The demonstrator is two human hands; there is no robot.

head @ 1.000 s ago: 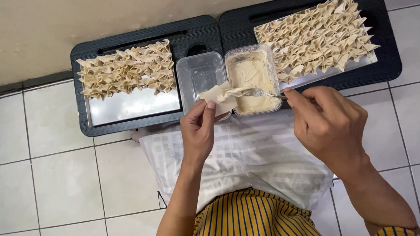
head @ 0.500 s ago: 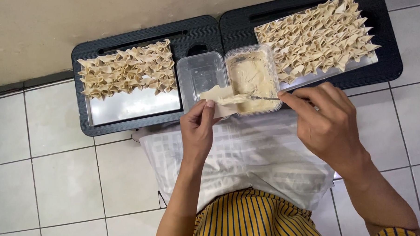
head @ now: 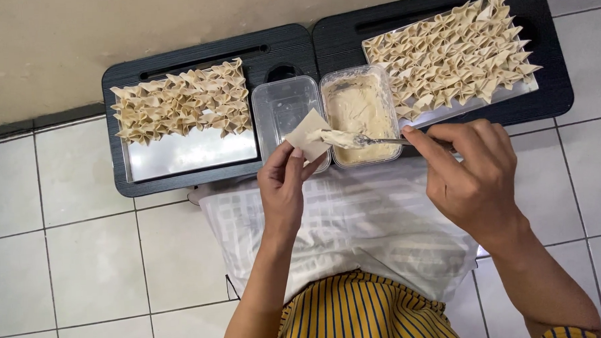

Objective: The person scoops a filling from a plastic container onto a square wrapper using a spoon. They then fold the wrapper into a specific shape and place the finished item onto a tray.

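My left hand (head: pixel 283 188) pinches a flat square dumpling wrapper (head: pixel 307 133) and holds it up in front of the two plastic tubs. My right hand (head: pixel 472 176) grips a thin metal utensil (head: pixel 383 141) whose tip spreads a dab of pale filling (head: pixel 338 138) onto the wrapper. Behind the utensil stands a clear tub (head: pixel 361 107) of creamy filling. Left of it is a clear tub (head: pixel 280 108) that looks nearly bare inside.
Two black trays (head: pixel 181 183) lie side by side on the tiled floor by a beige wall. Each carries a metal sheet: the left sheet (head: pixel 190 153) half covered with folded dumplings (head: pixel 178 100), the right one packed with them (head: pixel 449 47). A white cloth (head: pixel 356 227) covers my lap.
The wrapper has been lifted and now shows as a flat square. The utensil's tip has come out of the filling tub onto the wrapper with a dab of filling.
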